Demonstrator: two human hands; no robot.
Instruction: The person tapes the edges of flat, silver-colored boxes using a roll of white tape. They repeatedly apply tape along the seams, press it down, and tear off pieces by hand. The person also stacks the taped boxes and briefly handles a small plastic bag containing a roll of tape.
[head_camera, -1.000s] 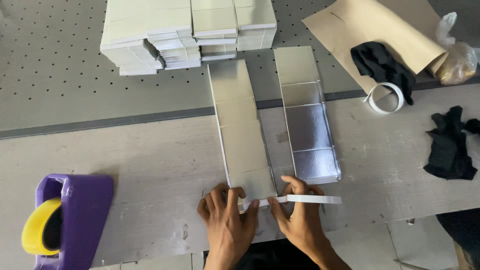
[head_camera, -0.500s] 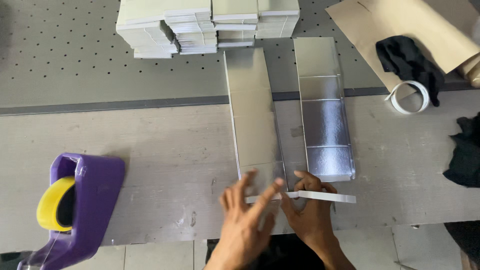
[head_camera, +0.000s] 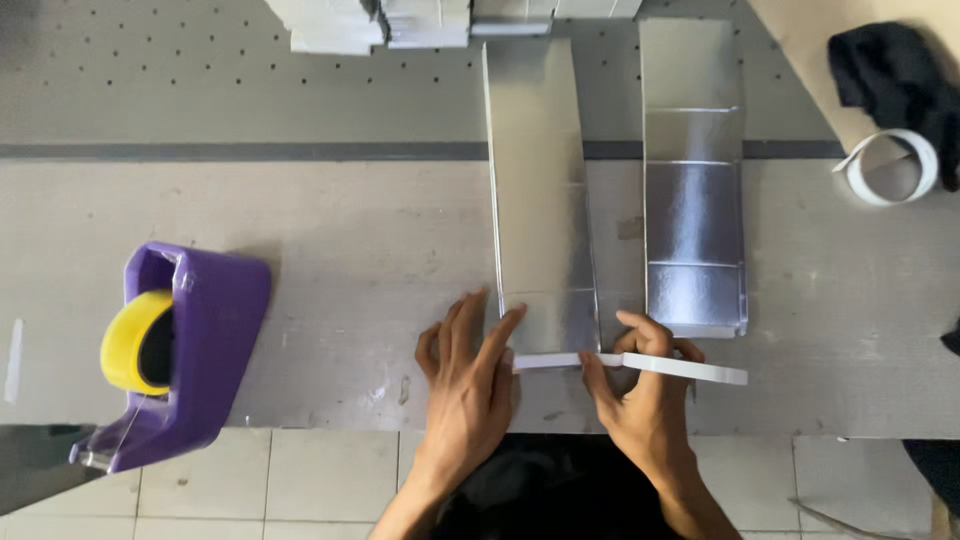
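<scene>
A long silver folded card strip (head_camera: 538, 190) lies lengthwise on the table, its near end between my hands. My left hand (head_camera: 468, 375) lies flat with fingers spread, fingertips pressing the strip's near left corner. My right hand (head_camera: 650, 395) pinches a white tape strip (head_camera: 690, 369) that runs along the card's near edge and sticks out to the right. A second silver strip (head_camera: 694, 180) with several creased panels lies parallel on the right.
A purple tape dispenser (head_camera: 190, 350) with a yellow roll stands at the left near the table edge. A white tape roll (head_camera: 890, 168), black cloth (head_camera: 895, 75) and brown paper sit at the far right. Stacks of folded cards (head_camera: 400, 20) line the back.
The view has shifted closer to the near table edge. My left hand's fingers have spread and moved onto the card's near corner. The right hand keeps the tape strip.
</scene>
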